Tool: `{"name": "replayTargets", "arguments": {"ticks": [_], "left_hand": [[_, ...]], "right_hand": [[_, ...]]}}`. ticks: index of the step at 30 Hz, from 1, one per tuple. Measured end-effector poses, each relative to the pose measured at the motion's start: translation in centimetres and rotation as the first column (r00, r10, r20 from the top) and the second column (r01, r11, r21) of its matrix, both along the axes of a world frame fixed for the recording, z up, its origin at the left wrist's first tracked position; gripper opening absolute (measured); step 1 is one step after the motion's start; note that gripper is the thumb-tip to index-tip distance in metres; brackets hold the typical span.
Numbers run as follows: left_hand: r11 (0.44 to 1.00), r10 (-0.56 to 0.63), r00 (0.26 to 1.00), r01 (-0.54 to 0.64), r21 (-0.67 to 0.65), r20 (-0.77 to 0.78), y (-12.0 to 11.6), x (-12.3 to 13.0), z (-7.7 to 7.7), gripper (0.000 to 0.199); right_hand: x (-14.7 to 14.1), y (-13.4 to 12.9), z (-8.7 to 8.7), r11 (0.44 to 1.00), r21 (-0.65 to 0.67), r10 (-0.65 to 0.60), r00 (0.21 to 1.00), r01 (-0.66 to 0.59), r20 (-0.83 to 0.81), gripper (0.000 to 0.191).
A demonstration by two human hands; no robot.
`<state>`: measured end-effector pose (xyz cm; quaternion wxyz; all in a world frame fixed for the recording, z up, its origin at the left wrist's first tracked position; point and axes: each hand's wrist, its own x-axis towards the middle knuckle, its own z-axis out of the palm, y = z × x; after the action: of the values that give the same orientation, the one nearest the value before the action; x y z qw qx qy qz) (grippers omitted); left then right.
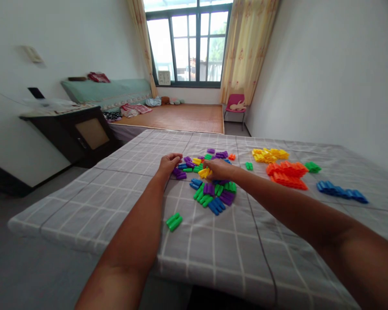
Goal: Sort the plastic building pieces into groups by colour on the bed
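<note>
So the right hand [215, 169] is pinching a yellow plastic piece [204, 173] over the mixed pile [210, 193]. Left hand [170, 163]'s at the pile's left edge, fingers curled, can't tell if it's gripping anything.

- home, bedroom type
- low bed [187, 117] with brown mat
- patterned yellow curtains [249, 51] at window [189, 47]
- pink chair [235, 103], soft toy [237, 106] on it

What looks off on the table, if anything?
One green block lies alone near the checked cloth's front edge, apart from the mixed pile. Another small green one sits stray between that pile and the yellow heap.
</note>
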<state>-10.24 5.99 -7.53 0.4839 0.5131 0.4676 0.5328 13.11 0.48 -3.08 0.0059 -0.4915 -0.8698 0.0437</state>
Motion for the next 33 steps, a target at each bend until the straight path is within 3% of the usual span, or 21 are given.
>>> {"name": "replayTargets", "arguments": {"ticks": [9, 13, 18, 24, 28, 31, 33], "left_hand": [[1.0, 0.0, 1.0, 0.0, -0.004, -0.022, -0.1, 0.1, 0.2, 0.028], [1.0, 0.0, 1.0, 0.0, -0.001, -0.027, -0.1, 0.1, 0.2, 0.029], [1.0, -0.009, 1.0, 0.009, 0.011, -0.024, -0.1, 0.2, 0.1, 0.03], [1.0, -0.016, 1.0, 0.016, 0.001, -0.025, -0.1, 0.3, 0.1, 0.029], [1.0, -0.026, 0.999, 0.026, 0.007, -0.031, 0.0, 0.2, 0.0, 0.03], [1.0, -0.026, 0.999, 0.027, 0.015, -0.035, 0.1, 0.2, -0.1, 0.029], [0.999, -0.034, 0.999, 0.035, 0.022, -0.04, 0.1, 0.2, -0.1, 0.028]], "right_hand": [[0.4, 0.5, 1.3, 0.991, -0.054, -0.132, 0.978, 0.125, -0.16, 0.026], [-0.3, 0.2, 1.1, 0.994, -0.031, -0.105, 0.99, 0.103, -0.094, 0.031], [-1.2, -0.3, -0.4, 0.999, 0.027, -0.044, 0.995, 0.047, -0.091, 0.048], [-1.7, -0.9, -0.3, 0.996, 0.007, 0.094, 0.987, -0.094, -0.128, 0.044], [-0.6, 0.0, 0.9, 0.995, -0.091, 0.034, 0.988, -0.049, -0.153, 0.051], [-0.2, 0.5, 1.1, 0.997, -0.076, -0.044, 0.986, 0.032, -0.163, 0.037], [-0.4, 0.5, 0.9, 0.998, -0.069, -0.021, 0.986, 0.01, -0.162, 0.031]]}}
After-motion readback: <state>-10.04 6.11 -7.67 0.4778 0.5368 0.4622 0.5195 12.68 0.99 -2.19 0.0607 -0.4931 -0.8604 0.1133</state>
